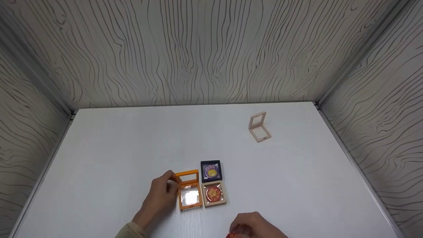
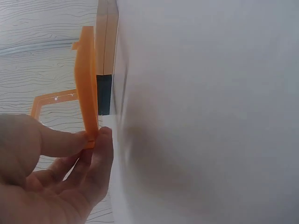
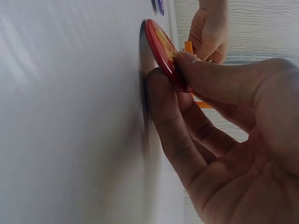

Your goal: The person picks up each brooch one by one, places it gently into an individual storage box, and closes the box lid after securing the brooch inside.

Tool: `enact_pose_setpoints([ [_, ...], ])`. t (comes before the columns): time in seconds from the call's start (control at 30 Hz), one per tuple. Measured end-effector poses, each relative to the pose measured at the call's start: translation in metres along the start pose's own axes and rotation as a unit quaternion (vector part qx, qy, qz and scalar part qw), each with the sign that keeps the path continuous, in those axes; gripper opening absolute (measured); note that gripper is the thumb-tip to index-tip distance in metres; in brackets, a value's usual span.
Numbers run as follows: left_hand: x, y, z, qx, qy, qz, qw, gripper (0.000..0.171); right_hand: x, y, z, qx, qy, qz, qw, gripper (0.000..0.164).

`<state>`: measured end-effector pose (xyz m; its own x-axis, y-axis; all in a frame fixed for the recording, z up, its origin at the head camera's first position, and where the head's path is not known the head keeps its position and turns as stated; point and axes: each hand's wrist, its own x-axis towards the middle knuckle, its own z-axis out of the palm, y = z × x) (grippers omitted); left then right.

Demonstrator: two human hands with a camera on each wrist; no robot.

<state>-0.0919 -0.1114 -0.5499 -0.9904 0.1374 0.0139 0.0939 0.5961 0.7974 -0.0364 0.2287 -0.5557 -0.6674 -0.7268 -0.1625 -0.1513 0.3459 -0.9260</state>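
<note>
- Left hand (image 1: 161,192) pinches the open orange display frame (image 1: 189,183), lower centre of the head view, probably so it doesn't slide around.
- Right hand (image 1: 253,225), well apart at bottom edge, pinches a red button badge (image 3: 161,52) near its rim, I guess leaving its face mostly uncovered.

So a pale pinkish case (image 1: 256,126) is sitting open toward the counter's far right corner, its windowed lid standing up. A navy case (image 1: 210,162) is lying well out from the far edge, holding a purple badge (image 1: 211,171) with a yellow bear. Just beside it, on the near-edge side, a beige case (image 1: 215,204) is showing off a star badge (image 1: 213,193). The white counter (image 1: 297,172) is running back to a wood-grain wall (image 1: 198,49), with grey strips (image 1: 360,56) lining the corners.
</note>
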Motion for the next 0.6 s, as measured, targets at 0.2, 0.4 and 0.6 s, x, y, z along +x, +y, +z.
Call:
enact_pose_setpoints([
  [0.2, -0.006, -0.002, 0.004, 0.007, -0.012, -0.011, 0.9998, 0.015, 0.004, -0.006, 0.002, 0.062, 0.047, 0.037, 0.996, 0.013],
  [0.4, -0.014, -0.001, 0.004, 0.006, -0.017, -0.032, 0.9993, 0.016, 0.015, -0.013, 0.005, 0.054, 0.075, 0.059, 0.994, 0.016],
  [0.6, -0.022, 0.000, 0.005, 0.001, -0.024, -0.040, 0.9989, 0.016, 0.035, -0.023, 0.016, 0.070, 0.109, 0.093, 0.987, 0.019],
])
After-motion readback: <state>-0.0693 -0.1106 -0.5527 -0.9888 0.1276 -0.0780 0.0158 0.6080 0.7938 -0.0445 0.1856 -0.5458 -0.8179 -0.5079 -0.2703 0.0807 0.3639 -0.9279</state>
